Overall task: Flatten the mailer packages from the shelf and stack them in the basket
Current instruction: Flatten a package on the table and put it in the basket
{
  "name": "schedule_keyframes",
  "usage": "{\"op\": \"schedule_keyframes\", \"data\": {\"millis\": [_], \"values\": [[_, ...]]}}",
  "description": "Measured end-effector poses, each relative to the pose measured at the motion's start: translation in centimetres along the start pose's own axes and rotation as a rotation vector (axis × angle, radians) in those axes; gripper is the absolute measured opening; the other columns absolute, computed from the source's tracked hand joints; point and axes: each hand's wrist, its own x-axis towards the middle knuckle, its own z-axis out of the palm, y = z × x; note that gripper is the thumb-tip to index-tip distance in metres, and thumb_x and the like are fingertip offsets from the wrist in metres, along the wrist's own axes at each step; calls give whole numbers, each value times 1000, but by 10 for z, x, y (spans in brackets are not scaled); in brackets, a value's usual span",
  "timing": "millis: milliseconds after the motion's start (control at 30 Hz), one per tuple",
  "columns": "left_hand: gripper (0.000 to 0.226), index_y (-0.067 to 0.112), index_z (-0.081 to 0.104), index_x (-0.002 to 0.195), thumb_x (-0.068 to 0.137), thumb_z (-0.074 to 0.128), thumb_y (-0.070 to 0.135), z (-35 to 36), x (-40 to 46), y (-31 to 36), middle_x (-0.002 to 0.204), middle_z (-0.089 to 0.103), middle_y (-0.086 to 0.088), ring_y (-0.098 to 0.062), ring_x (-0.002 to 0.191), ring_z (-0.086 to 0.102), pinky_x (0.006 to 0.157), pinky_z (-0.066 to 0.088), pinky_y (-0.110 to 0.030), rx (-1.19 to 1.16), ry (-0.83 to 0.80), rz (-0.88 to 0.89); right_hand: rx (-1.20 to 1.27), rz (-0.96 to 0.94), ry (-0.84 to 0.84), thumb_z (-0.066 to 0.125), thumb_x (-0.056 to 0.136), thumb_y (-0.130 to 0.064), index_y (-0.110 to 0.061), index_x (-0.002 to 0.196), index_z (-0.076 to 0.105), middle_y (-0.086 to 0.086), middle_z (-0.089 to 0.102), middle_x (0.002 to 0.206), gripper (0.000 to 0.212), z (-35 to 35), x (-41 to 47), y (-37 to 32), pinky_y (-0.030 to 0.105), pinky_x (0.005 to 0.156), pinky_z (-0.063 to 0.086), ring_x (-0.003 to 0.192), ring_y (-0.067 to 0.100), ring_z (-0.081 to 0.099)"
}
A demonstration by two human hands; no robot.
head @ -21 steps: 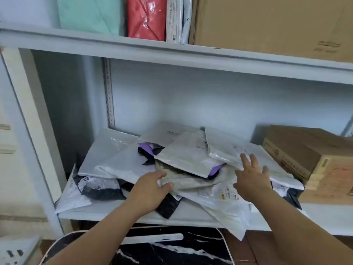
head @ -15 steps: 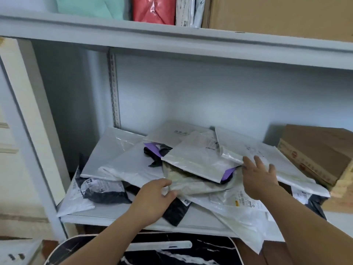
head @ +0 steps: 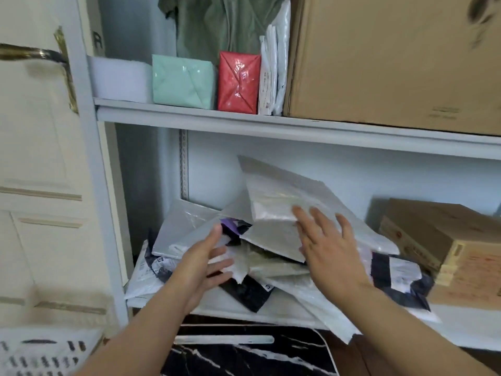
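Where the frame is nearest the camera, a white slotted basket is seen at the lower left, and a black marbled table lies below the shelf. Above the table, the left hand is held wide, fingers straight and spread, beside the left edge of the mailer pile; no mailer is gripped by it. The right hand is likewise spread flat, its fingers laid against a translucent white mailer that is tilted up from the pile. The pile is heaped on the lower shelf and is made up of white, grey and black mailers, one corner hanging over the shelf's front edge. To the right, a brown carton is set on the same shelf. On the upper shelf are shown a mint package, a red package, upright white envelopes and a large cardboard box. A cream door is seen at the left.
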Motion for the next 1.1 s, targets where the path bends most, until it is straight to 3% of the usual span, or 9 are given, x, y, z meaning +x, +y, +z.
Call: {"op": "schedule_keyframes", "data": {"millis": [100,233,367,433,500,633,800,1000,1100], "values": [[63,8,54,122,83,57,58,-32,-31,18,113,66,-18,-37,107,62,93,47,-55,-239,-67,-92,121,-300,-56,42,74,-10,-15,117,69,0,41,148,51,-38,-41,-66,58,102,38,130,29,48],[52,3,50,131,81,60,-3,-80,-70,-4,118,62,-28,-45,104,61,73,54,-51,-251,43,-46,323,-390,-189,48,83,-35,-32,93,74,-13,51,138,28,-50,-103,-115,44,103,42,131,18,47],[41,-1,50,123,86,51,-17,-108,-129,-56,111,63,-27,-43,96,63,71,55,-55,-269,185,-105,1005,653,-336,38,87,-72,-22,86,71,-9,66,99,60,-71,-149,-143,14,80,41,94,11,60],[39,-1,50,125,88,50,-14,-111,-154,-96,112,62,-28,-43,98,62,70,56,-56,-342,201,-197,1498,1311,-680,52,84,-67,-18,108,60,1,62,110,55,-81,-158,-152,28,76,50,94,17,60],[49,-5,49,128,81,56,-14,-114,-173,-138,117,61,-30,-44,101,61,75,55,-56,-360,216,-308,1877,1578,-700,63,90,-39,-12,115,57,11,66,114,37,-74,-175,-158,40,74,56,100,30,64],[78,-5,57,121,51,88,4,-143,-182,-188,116,63,-26,-41,99,63,82,52,-59,-279,392,-426,1673,1671,-658,52,81,21,1,113,57,24,66,105,38,-58,-200,-169,53,82,53,99,41,62],[145,8,38,139,7,89,42,-217,-118,-233,135,49,-21,-44,116,52,84,48,-62,176,754,-554,1504,1679,-981,44,74,28,7,109,61,31,66,105,44,-15,-251,-170,65,91,45,103,47,61],[108,24,7,153,73,77,44,-174,-116,-196,158,-6,-18,-38,145,1,116,13,-56,938,623,-599,1398,1455,-1189,53,81,22,-1,106,61,22,68,106,35,27,-251,-166,56,94,47,105,38,61],[93,25,12,153,81,66,53,-176,-89,-217,160,-3,-12,-32,147,2,118,16,-49,1230,418,-443,1273,1309,-1185,63,78,9,-6,114,56,12,66,107,40,57,-239,-160,47,93,50,105,30,60]]}}
